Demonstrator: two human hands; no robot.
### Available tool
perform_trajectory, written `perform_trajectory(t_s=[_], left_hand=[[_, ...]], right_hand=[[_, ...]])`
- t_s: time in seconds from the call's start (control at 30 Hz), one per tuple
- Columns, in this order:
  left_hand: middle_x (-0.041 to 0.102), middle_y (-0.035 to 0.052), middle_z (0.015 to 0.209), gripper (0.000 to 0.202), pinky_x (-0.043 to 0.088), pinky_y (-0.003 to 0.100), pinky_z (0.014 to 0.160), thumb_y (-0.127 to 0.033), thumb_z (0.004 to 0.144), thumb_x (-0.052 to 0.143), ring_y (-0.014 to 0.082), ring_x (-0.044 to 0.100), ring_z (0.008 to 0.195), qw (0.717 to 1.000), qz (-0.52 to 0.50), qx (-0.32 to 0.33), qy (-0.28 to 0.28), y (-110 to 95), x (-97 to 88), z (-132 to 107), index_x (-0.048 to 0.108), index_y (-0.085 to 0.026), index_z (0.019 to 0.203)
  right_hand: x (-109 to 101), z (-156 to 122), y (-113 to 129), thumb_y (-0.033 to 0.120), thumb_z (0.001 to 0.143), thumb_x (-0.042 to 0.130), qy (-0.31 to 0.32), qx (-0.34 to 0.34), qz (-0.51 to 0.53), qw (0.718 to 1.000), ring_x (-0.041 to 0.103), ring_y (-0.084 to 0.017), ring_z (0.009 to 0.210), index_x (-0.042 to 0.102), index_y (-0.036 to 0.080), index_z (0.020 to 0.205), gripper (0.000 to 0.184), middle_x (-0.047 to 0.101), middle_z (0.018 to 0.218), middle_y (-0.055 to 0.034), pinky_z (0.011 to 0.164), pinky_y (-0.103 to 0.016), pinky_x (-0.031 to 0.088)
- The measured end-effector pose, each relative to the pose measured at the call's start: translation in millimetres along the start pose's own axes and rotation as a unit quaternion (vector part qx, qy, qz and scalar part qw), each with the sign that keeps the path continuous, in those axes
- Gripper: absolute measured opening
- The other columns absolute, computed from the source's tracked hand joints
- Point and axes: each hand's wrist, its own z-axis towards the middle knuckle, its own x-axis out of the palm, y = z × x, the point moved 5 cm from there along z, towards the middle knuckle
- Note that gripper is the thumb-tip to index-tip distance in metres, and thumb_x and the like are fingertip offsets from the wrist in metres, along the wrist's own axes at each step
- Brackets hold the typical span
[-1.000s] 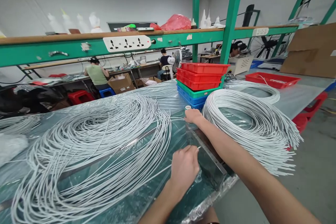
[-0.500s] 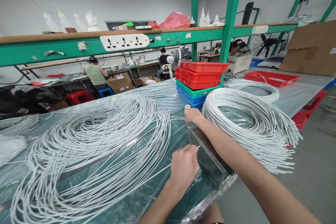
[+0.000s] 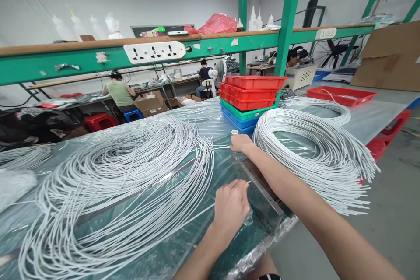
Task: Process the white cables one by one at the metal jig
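Note:
My left hand (image 3: 231, 205) is closed in a pinch round a white cable (image 3: 204, 212); its short tip pokes out past my fingers toward the metal block (image 3: 259, 192). Farther off, at the block's far end, my right hand (image 3: 241, 143) is closed too, with a white cable (image 3: 222, 146) running into its fingers from the left. Just behind that hand stands a small roll (image 3: 234, 132) with a white top. A wide, loose coil of white cables (image 3: 124, 175) spreads over the table left of my hands. Beyond my right forearm lies a tighter cable coil (image 3: 305, 148).
Stacked red, green and blue trays (image 3: 251, 100) stand behind my hands. A red tray (image 3: 341, 96) and a cardboard box (image 3: 387, 57) are at the back right. A green shelf beam (image 3: 210, 46) with a power strip (image 3: 154, 52) crosses ahead. People sit at benches beyond.
Both hands keep almost the same place and grip on the cable. The whole view has shifted very slightly.

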Motion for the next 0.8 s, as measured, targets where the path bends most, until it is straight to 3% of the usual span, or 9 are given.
perform_trajectory(t_s=[0.8], left_hand=[[0.060, -0.0003, 0.069, 0.030, 0.026, 0.030, 0.057, -0.017, 0.099, 0.039, 0.0149, 0.053, 0.059, 1.000, 0.009, 0.000, -0.005, 0.6, 2.2, 0.5, 0.054, -0.021, 0.073]], right_hand=[[2.5, 2.7, -0.8, 0.027, 0.094, 0.052, -0.003, 0.000, 0.002, 1.000, 0.061, -0.030, 0.117, 0.065, 0.010, 0.127, 0.039, 0.063, 0.125, -0.0215, 0.093, -0.037, 0.051]])
